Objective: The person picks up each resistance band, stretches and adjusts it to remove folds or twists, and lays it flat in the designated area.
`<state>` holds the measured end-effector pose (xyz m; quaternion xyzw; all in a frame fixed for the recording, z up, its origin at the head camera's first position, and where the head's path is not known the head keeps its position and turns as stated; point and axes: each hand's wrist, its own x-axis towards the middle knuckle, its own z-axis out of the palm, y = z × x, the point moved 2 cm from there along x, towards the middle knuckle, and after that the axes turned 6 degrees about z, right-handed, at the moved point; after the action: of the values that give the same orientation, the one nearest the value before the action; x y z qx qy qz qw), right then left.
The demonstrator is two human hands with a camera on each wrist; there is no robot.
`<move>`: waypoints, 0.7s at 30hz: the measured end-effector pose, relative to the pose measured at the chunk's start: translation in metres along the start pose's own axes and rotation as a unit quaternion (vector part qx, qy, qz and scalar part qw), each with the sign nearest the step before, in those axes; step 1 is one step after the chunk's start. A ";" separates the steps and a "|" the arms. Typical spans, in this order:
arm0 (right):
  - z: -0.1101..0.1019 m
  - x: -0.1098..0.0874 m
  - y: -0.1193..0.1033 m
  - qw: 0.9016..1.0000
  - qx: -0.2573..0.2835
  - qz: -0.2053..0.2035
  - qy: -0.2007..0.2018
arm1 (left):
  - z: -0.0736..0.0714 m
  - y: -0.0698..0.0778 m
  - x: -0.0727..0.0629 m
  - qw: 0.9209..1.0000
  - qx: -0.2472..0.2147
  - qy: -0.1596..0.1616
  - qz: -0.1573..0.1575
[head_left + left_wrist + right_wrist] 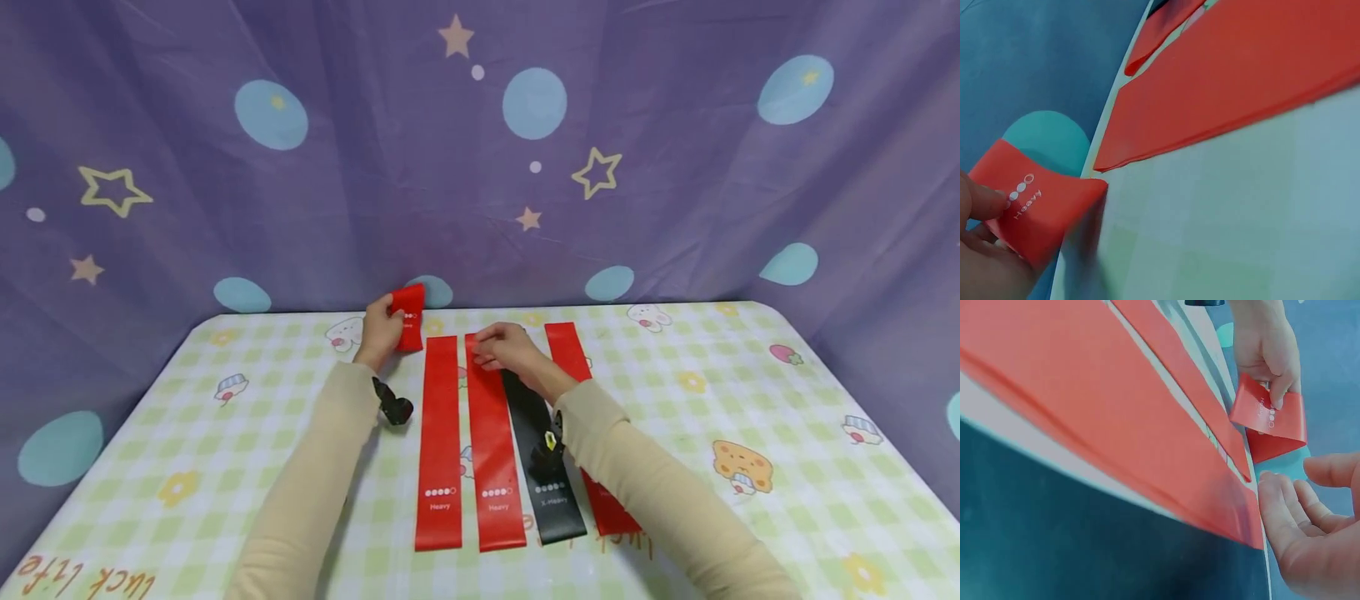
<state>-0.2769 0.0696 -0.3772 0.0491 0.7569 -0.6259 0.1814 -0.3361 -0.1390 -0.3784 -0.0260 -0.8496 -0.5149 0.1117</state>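
My left hand pinches a folded red resistance band marked "Heavy" at the table's far edge. In the left wrist view the thumb lies on the printed face of this band, with the fingers behind it. My right hand hovers at the far end of the middle red band. Its thumb and fingers are apart with nothing between them in the right wrist view; whether the fingertips touch the band's end I cannot tell. Another flat red band lies to the left, and a black "X-Heavy" band to the right.
A further red band lies rightmost, partly under the right forearm. All the flat bands run lengthwise on the checked tablecloth. A purple patterned curtain hangs right behind the table's far edge.
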 end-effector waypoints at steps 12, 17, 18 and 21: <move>0.035 0.003 -0.004 0.996 0.085 0.001 -0.037 | -0.006 0.002 -0.029 0.994 -0.073 -0.051 -0.060; 0.048 0.008 -0.007 0.983 0.166 0.023 -0.073 | -0.006 0.008 -0.049 0.989 -0.112 -0.070 -0.072; 0.050 0.009 -0.008 0.980 0.183 0.026 -0.079 | -0.005 0.010 -0.052 0.988 -0.116 -0.075 -0.072; 0.053 0.012 -0.009 0.971 0.222 0.032 -0.083 | -0.002 0.016 -0.061 0.987 -0.128 -0.077 -0.067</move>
<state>-0.2796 0.0147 -0.3808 0.0603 0.5794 -0.7741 0.2479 -0.2738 -0.1292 -0.3763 -0.0229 -0.7825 -0.6222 0.0070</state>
